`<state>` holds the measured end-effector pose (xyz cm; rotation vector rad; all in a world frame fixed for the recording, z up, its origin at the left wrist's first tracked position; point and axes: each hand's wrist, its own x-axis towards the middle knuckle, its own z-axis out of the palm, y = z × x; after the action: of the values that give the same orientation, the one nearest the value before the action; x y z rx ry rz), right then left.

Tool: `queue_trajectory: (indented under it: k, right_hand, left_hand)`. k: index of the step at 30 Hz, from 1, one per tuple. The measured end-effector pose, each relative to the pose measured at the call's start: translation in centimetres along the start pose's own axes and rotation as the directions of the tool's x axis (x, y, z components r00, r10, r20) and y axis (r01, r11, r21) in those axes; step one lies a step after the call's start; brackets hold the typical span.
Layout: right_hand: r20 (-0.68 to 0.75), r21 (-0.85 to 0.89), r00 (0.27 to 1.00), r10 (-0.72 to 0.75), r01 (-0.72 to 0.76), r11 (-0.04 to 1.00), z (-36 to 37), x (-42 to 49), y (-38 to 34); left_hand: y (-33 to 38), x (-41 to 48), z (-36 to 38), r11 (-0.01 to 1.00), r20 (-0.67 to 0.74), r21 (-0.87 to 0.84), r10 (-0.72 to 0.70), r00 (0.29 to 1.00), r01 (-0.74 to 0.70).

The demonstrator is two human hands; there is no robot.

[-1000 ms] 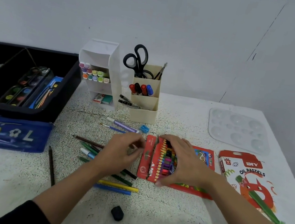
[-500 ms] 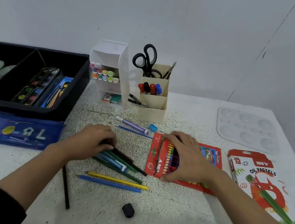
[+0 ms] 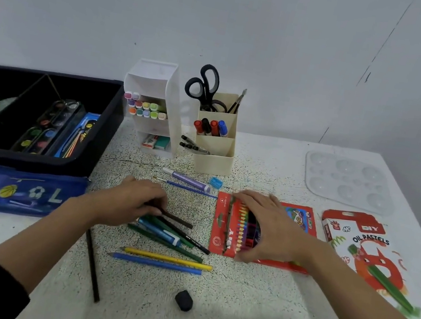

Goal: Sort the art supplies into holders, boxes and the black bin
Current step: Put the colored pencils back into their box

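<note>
Step in hand, judged: refilling the open red cardboard pencil box [image 3: 220,227], which lay just right of the loose pencil pile [image 3: 171,239]. Left hand [image 3: 133,199] gripped a dark brown pencil [image 3: 179,220] there. Right hand [image 3: 267,227] lay flat, steadying the box. Next move required: lift the pencil and slot it in.

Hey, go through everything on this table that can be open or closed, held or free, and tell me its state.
Red pencil box: open, flap folded out, pencils inside.
Oil pastels box: closed, lying flat.
Black bin: open-topped, paint sets inside.
Scissors: handles up in beige holder.
Left hand: grips brown pencil.
Right hand: rests on red pencil box.
</note>
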<state>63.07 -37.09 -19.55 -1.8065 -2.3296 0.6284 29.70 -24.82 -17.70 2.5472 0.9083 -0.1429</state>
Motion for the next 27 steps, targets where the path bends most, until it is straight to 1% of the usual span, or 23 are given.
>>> queue_trajectory:
  k: [2,4,7,13,15,18,20,22,24,27]
  right_hand:
    - [0.001,0.014,1.000,-0.004,0.004,1.000,0.0,-0.1,-0.1]
    - [0.003,0.023,1.000,-0.011,0.011,1.000,-0.1,-0.1,-0.2]
    - [0.025,0.020,0.999,-0.031,0.030,0.999,-0.5,0.1,-0.5]
    - [0.091,-0.012,0.993,-0.081,0.083,0.996,-1.3,1.3,-0.4]
    - [0.051,-0.041,0.997,-0.055,0.057,0.997,-1.1,0.6,0.1]
    - [-0.147,-0.084,0.989,0.025,-0.037,0.996,-0.5,-1.9,0.9]
    - [-0.219,-0.087,0.974,0.065,-0.086,0.992,0.2,-3.2,1.1]
    - [-0.230,-0.073,0.971,0.073,-0.092,0.993,1.1,-3.8,1.3]
    - [-0.218,-0.051,0.975,0.051,-0.063,0.997,1.8,-3.7,1.6]
    - [-0.151,-0.013,0.989,0.005,-0.007,1.000,1.0,-2.9,1.7]
  left_hand:
    - [1.0,-0.1,-0.1,0.999,-0.106,-0.051,0.006,0.994,-0.012]
    - [2.6,0.2,0.2,0.999,-0.183,-0.045,0.015,0.983,-0.024]
    - [4.8,1.1,1.4,0.999,-0.243,0.023,0.052,0.969,-0.048]
    - [7.0,3.2,3.9,0.998,-0.291,-0.004,0.063,0.955,-0.068]
    - [7.6,3.5,4.4,0.996,-0.325,-0.038,0.060,0.944,-0.077]
    - [8.2,3.9,4.9,0.991,-0.369,-0.122,0.007,0.929,-0.056]
    - [8.9,4.2,5.2,0.985,-0.404,-0.171,-0.038,0.914,-0.034]
    - [9.6,4.5,5.5,0.973,-0.437,-0.231,-0.085,0.896,-0.021]
    - [10.2,4.8,5.7,0.960,-0.454,-0.281,-0.135,0.881,0.002]
    - [10.5,4.8,6.1,0.955,-0.452,-0.295,-0.172,0.875,0.035]
